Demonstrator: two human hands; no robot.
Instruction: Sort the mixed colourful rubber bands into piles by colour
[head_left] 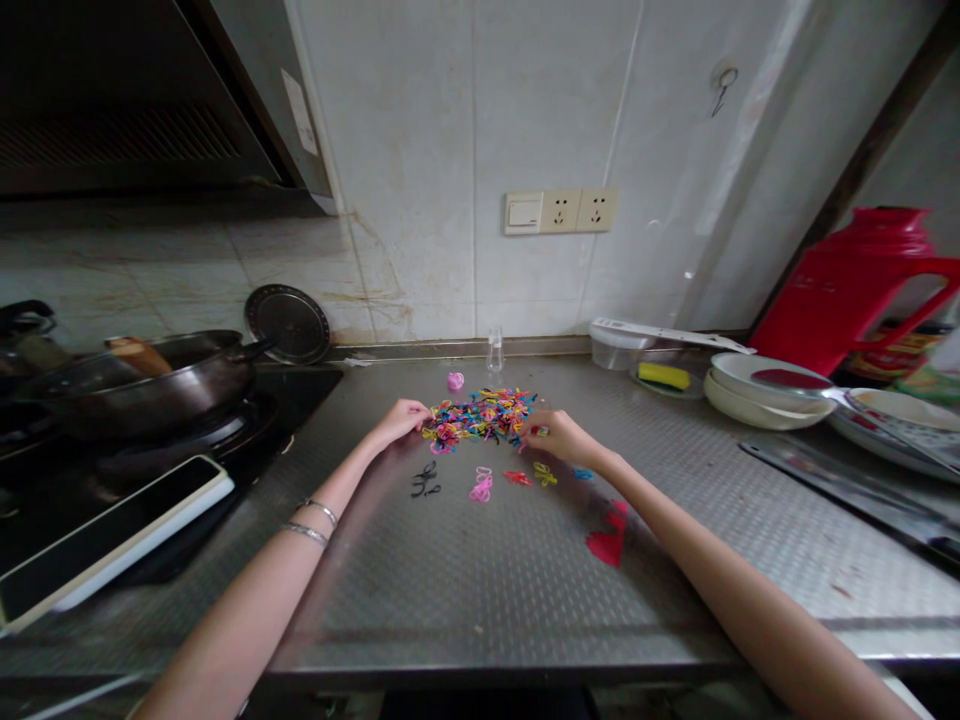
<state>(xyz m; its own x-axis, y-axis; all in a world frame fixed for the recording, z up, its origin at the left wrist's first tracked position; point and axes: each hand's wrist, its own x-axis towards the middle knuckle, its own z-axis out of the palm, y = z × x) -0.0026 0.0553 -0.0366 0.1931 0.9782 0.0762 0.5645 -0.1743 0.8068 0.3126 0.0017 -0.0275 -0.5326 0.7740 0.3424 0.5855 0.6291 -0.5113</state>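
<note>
A heap of small elastic bands in many colours [480, 414] lies on the steel counter [480, 580]. My left hand [405, 417] rests at the heap's left edge, fingers curled into the bands. My right hand [553, 436] sits at the right edge, fingers pinched together on a band or two. In front of the heap lie small sorted groups: black bands [424, 483], pink bands [481, 486], red bands [517, 478], yellow bands [545, 473] and a blue band [582, 473]. A lone pink band [455, 380] lies behind the heap.
A dark wok [142, 385] sits on the stove at the left, a phone [112, 535] lying in front of it. A small glass bottle [494, 350] stands by the wall. Bowls and plates [765, 390] and a red thermos jug [855, 285] stand at the right.
</note>
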